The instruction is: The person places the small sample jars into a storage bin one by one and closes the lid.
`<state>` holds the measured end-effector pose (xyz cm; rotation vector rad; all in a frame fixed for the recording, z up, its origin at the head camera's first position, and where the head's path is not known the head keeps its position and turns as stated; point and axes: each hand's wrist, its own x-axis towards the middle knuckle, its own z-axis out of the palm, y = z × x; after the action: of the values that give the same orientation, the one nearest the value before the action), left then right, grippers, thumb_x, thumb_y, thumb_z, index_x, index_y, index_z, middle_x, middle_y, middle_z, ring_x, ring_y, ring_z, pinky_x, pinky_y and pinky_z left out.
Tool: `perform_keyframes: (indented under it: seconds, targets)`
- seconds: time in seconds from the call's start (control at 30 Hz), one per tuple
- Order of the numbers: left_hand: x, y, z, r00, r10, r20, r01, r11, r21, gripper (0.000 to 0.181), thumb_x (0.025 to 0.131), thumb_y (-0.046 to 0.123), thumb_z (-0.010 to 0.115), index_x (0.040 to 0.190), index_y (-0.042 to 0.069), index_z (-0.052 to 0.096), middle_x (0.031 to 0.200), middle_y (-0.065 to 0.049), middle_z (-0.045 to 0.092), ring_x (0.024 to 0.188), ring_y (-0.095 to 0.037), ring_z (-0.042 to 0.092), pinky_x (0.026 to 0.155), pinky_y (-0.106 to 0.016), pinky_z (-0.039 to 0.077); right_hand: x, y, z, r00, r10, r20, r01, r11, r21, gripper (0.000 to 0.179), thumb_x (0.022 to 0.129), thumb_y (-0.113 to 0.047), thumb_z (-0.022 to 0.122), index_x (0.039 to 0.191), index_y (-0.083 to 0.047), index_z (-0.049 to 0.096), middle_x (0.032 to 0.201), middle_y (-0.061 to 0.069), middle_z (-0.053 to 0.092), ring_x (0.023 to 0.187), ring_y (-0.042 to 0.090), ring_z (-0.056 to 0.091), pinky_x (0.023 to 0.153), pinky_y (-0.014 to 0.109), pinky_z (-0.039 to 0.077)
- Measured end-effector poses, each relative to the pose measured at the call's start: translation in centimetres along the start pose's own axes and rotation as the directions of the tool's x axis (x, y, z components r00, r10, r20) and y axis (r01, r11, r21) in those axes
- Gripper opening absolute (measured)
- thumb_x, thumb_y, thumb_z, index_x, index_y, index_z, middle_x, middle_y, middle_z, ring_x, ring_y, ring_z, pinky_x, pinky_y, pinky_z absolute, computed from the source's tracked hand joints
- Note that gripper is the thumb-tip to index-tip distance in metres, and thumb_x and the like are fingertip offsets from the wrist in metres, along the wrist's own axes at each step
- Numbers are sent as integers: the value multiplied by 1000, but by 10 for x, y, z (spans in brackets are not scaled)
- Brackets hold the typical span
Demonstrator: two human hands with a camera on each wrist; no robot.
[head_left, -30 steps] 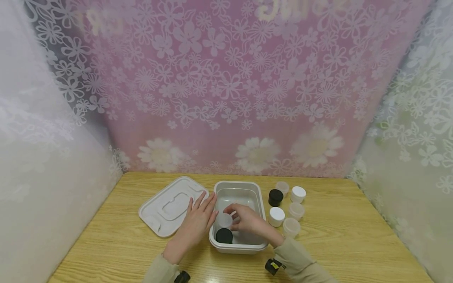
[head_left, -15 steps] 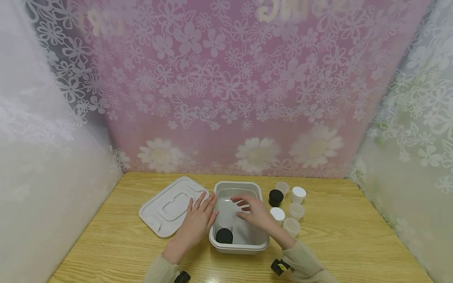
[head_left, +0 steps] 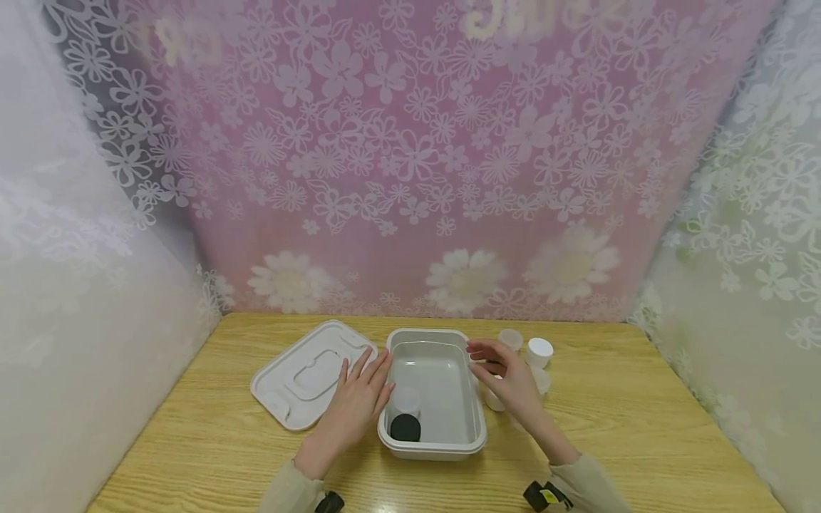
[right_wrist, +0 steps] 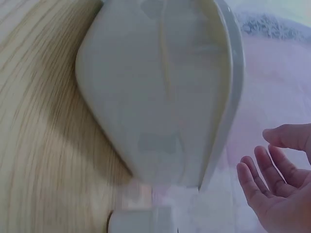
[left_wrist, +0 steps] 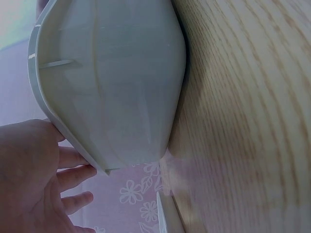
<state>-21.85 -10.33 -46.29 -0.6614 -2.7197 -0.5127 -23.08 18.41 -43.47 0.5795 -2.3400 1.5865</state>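
A white plastic box (head_left: 432, 449) stands on the table; a clear jar (head_left: 406, 400) and a jar with a black lid (head_left: 405, 427) sit in its near left corner. My left hand (head_left: 355, 405) rests on the box's left rim with its fingers extended, and the left wrist view shows its fingertips at that rim. Past the right rim, my right hand (head_left: 511, 381) hovers over the loose jars, its fingers apart and holding nothing. It partly covers a white jar (head_left: 494, 401) and a clear jar (head_left: 542, 380), and hides others.
A white lid (head_left: 308, 374) lies flat on the table, left of the box. Behind my right hand stand a clear jar (head_left: 510, 338) and a white-lidded jar (head_left: 540, 351). Flowered curtains (head_left: 417, 178) hang at the back and both sides.
My right hand has let go of the clear jar inside the box, then moved right, out over the rim to the loose jars. My left hand stays where it was.
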Motion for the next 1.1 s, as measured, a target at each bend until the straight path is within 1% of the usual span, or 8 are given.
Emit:
perform_keyframes:
  seconds: [0.17,0.3,0.43,0.5,0.6,0.77,0.9,1.1]
  targets:
    - [0,0,0,1000,7,-5,-7,1000,-5,52,106,27,54,150,1,48,155,-14,47,148,-41,32,114,-71,22,-6,7,-16,999,-11,-36,12,1000,23,37,97,-5,68,132,3,61,127,22,64,110,26,65,90,18,53]
    - [1,1,0,1000,8,-6,-8,1000,-3,51,106,27,53,150,1,48,155,-15,47,148,-41,32,114,-71,23,-14,12,-26,999,-11,-45,13,999,51,38,96,-3,69,132,6,60,126,28,62,110,16,65,91,18,53]
    - [0,1,0,1000,6,-2,-6,1000,2,52,107,28,52,151,1,47,155,-14,46,148,-40,32,114,-70,23,-24,17,-37,998,-15,-54,17,1000,24,38,94,-1,70,130,7,60,126,27,62,110,9,64,90,17,53]
    - [0,1,0,1000,4,0,-4,1000,4,52,107,29,52,151,2,47,155,-14,46,149,-40,32,115,-70,22,-30,20,-42,998,-14,-62,14,1000,0,39,94,-1,71,130,5,61,126,25,63,109,8,64,90,17,53]
    - [0,0,0,1000,-2,4,2,1000,3,53,107,30,51,152,3,46,156,-13,45,149,-39,31,115,-70,21,-37,25,-51,997,-1,-75,0,1000,-23,40,92,0,72,130,6,61,125,25,63,109,7,64,90,18,53]
    - [0,0,0,1000,-7,4,7,1000,-7,53,107,29,51,152,3,45,157,-13,44,150,-38,30,116,-69,20,-47,32,-61,995,48,-86,-58,992,-109,40,91,-3,75,128,5,62,125,21,65,108,1,62,90,17,53]
    - [0,0,0,1000,-2,4,2,1000,-8,53,107,28,52,152,2,46,156,-14,45,149,-39,31,115,-70,21,-54,33,-66,992,105,-71,-115,980,-163,44,91,-10,77,129,4,61,127,19,64,109,4,61,90,18,53]
    - [0,0,0,1000,4,6,-4,1000,0,52,107,29,51,152,2,46,156,-14,46,148,-40,32,115,-70,23,-61,38,-69,986,157,-51,-164,964,-211,48,89,-13,80,130,4,61,129,19,64,110,13,63,91,25,55]
